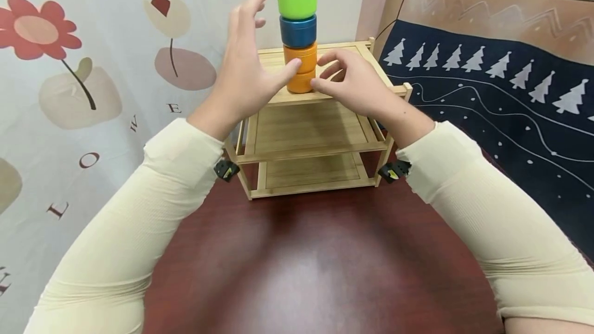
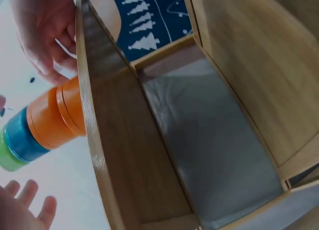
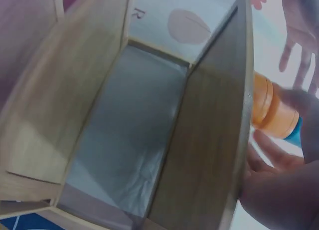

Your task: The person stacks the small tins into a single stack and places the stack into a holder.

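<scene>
A tower of stacking cups rises from the top shelf of a wooden rack (image 1: 306,147). At its peak is a lime-green cup (image 1: 297,1), then a dark blue cup (image 1: 298,31), an upper orange cup (image 1: 306,55) and a lower orange cup (image 1: 300,82). My left hand (image 1: 248,61) is spread on the left; its thumb overlaps the upper orange cup in the head view, while the left wrist view shows its fingers apart from the tower. On the right, my right hand (image 1: 355,79) has bent, relaxed fingers, its thumb tip right at the lower orange cup's edge.
The three-tier rack stands on a dark red, glossy table (image 1: 306,262). Behind it hangs a pale flower-print cloth (image 1: 116,30). A navy cloth with white trees (image 1: 464,86) hangs to the right. Raised rails border the rack's top shelf.
</scene>
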{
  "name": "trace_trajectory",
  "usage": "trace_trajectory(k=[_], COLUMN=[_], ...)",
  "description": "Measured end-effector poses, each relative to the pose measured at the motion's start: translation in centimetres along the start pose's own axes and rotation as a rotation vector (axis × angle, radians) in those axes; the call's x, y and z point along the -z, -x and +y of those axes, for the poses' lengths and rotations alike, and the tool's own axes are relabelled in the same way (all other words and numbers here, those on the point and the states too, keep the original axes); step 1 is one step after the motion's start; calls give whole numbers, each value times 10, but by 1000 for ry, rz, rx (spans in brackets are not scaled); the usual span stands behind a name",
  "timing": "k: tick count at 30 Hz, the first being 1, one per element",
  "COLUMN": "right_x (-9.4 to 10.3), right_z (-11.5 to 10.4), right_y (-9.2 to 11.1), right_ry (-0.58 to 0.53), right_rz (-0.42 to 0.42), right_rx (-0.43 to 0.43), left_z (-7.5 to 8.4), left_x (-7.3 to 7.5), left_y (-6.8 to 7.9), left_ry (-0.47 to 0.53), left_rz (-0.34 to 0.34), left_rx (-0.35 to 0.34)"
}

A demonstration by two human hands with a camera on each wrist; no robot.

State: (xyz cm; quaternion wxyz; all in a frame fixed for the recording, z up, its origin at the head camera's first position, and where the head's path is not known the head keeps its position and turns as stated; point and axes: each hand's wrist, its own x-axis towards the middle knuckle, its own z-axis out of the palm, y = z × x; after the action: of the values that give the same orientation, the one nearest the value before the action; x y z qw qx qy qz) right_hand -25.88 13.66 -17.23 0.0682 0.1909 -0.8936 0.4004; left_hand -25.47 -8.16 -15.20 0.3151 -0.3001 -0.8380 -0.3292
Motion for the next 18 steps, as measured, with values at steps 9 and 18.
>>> trace_trajectory(k=[9, 18], right_x=[-23, -39], right_z=[26, 34], right_y=[44, 86], right_ry=[162, 319], right_rz=[314, 303], right_rx=[374, 560], left_z=[7, 15], left_x=[-14, -17], left_y=[51, 105], left_ry=[-56, -80], left_rz=[260, 240], left_rx=[-381, -329])
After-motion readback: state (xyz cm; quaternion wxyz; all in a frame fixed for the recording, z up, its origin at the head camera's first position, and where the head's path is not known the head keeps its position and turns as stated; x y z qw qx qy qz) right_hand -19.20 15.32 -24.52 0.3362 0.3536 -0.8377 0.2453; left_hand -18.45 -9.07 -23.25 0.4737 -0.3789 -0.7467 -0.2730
